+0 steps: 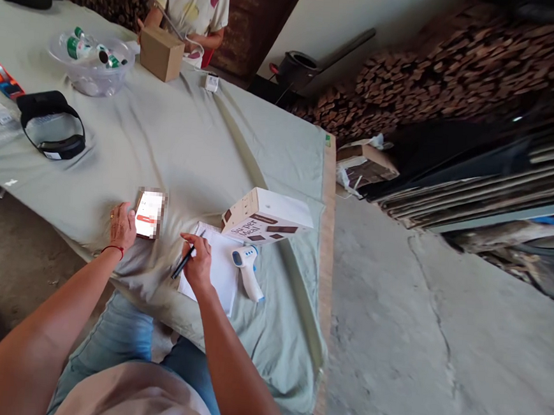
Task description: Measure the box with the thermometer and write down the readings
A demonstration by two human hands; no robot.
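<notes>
My left hand point(122, 226) is at the left edge of a smartphone point(148, 215) with a lit screen, its fingers closed along that side. In my right hand point(198, 260) is a black pen point(182, 265), pinched and slanting down to the left. That hand is over white paper sheets point(221, 280) at the table's near edge. Just right of the paper lies a white and blue infrared thermometer point(249, 272). Behind the paper stands a white box point(271, 215) with brown pictures and lettering.
A green cloth covers the table point(181, 139). Farther off are a black headset point(53, 127), a clear basin point(91, 68) of bottles, and a small white box point(211, 83). Across the table, a person point(196, 9) stands behind a cardboard box point(160, 54).
</notes>
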